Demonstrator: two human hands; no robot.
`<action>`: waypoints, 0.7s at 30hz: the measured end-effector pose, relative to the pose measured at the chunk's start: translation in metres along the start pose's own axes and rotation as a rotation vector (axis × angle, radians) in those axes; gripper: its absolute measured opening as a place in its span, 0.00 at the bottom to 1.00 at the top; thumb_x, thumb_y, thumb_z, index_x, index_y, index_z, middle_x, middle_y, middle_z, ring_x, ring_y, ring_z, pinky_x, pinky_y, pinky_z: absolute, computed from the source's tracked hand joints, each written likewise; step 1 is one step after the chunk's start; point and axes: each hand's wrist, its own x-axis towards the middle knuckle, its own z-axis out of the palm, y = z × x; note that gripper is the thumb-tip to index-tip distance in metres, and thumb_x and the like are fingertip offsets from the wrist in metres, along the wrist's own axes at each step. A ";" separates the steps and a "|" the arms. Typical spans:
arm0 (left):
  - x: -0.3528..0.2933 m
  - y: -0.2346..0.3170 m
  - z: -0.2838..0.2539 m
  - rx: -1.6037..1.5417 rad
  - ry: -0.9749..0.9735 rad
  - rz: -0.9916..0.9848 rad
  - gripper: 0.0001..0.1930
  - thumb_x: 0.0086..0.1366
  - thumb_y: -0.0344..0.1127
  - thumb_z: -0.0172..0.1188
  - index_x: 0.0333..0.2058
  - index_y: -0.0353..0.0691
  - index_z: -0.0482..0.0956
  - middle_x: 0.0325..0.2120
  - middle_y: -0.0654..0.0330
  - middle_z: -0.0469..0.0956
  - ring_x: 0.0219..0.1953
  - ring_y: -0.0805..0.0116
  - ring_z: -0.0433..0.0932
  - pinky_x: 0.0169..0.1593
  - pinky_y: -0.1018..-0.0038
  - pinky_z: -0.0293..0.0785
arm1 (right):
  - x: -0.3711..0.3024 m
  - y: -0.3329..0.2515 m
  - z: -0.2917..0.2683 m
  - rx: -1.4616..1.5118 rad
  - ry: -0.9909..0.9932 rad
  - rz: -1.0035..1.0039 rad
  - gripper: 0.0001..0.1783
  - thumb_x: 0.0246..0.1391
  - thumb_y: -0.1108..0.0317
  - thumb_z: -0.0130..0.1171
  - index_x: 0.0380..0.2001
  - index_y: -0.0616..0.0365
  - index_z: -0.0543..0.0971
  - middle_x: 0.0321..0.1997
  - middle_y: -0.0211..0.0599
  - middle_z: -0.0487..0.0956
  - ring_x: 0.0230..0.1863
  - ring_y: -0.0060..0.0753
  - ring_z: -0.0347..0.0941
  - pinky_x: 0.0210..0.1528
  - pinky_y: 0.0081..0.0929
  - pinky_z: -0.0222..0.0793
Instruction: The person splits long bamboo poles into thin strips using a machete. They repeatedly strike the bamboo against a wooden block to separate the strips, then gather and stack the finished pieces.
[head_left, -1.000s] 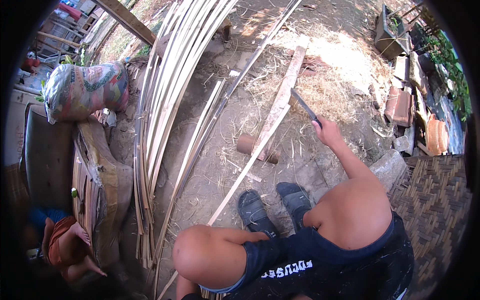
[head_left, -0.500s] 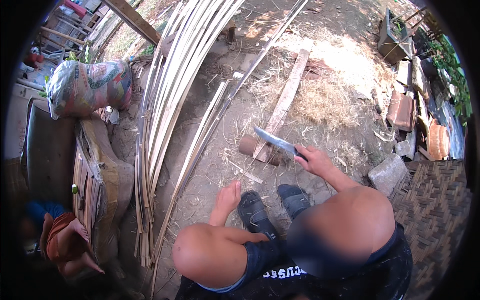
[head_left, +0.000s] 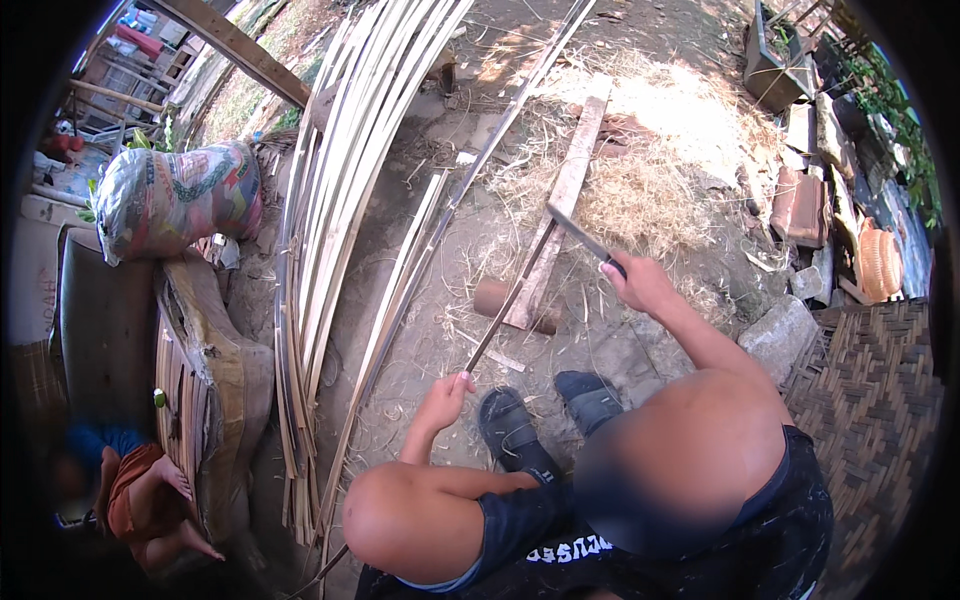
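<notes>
My right hand (head_left: 641, 286) is closed round the dark handle of a long knife (head_left: 583, 237), its blade pointing up and to the left. In my closed left hand (head_left: 442, 402) is a thin dark bamboo strip (head_left: 497, 321). The strip slants up and away from that hand across a wooden plank (head_left: 568, 190), and its far end meets the blade near the tip. A short round log (head_left: 491, 297) lies under the plank's near end. Whether the edge has cut into the strip is too small to tell.
Long pale bamboo strips (head_left: 345, 190) lie on the left, with shavings (head_left: 650, 205) beyond the plank. A stuffed sack (head_left: 180, 195) and a person (head_left: 150, 500) are farther left. A stone (head_left: 778, 340) and a woven mat (head_left: 870, 400) are on the right.
The dark bamboo strip now shows plainly between my left hand and the plank. The knife has moved up and right, its blade now at the strip's far end.
</notes>
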 end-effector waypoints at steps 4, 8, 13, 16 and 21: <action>0.030 0.007 0.022 -0.098 -0.118 -0.019 0.23 0.77 0.47 0.45 0.33 0.36 0.82 0.21 0.58 0.75 0.28 0.69 0.73 0.37 0.67 0.71 | -0.051 -0.015 0.018 -0.109 -0.074 -0.334 0.21 0.66 0.48 0.52 0.50 0.53 0.76 0.27 0.53 0.81 0.33 0.60 0.80 0.39 0.53 0.76; 0.021 0.015 0.022 -0.057 -0.049 0.048 0.22 0.77 0.46 0.47 0.33 0.35 0.81 0.22 0.61 0.75 0.29 0.72 0.71 0.37 0.68 0.71 | 0.015 0.062 -0.029 -0.067 0.122 0.086 0.23 0.66 0.49 0.53 0.51 0.55 0.78 0.29 0.57 0.81 0.38 0.61 0.80 0.40 0.53 0.75; 0.017 -0.002 0.008 -0.216 0.140 0.018 0.20 0.75 0.48 0.51 0.39 0.37 0.84 0.22 0.59 0.76 0.28 0.73 0.72 0.36 0.70 0.71 | 0.004 0.013 -0.038 0.079 0.195 0.096 0.22 0.66 0.52 0.54 0.52 0.58 0.78 0.34 0.59 0.82 0.39 0.59 0.80 0.43 0.47 0.75; 0.028 0.035 -0.029 -0.024 0.442 0.010 0.21 0.72 0.51 0.56 0.43 0.39 0.85 0.20 0.56 0.76 0.24 0.67 0.74 0.33 0.69 0.72 | -0.014 0.030 -0.018 0.115 0.272 0.078 0.22 0.66 0.52 0.54 0.55 0.54 0.77 0.36 0.57 0.82 0.40 0.60 0.80 0.44 0.45 0.74; 0.063 0.011 -0.111 0.282 0.741 0.063 0.24 0.68 0.56 0.58 0.47 0.40 0.82 0.36 0.47 0.83 0.40 0.45 0.82 0.44 0.55 0.77 | -0.036 0.026 0.009 0.141 0.147 0.083 0.22 0.67 0.55 0.54 0.57 0.58 0.76 0.41 0.56 0.82 0.44 0.55 0.81 0.47 0.43 0.74</action>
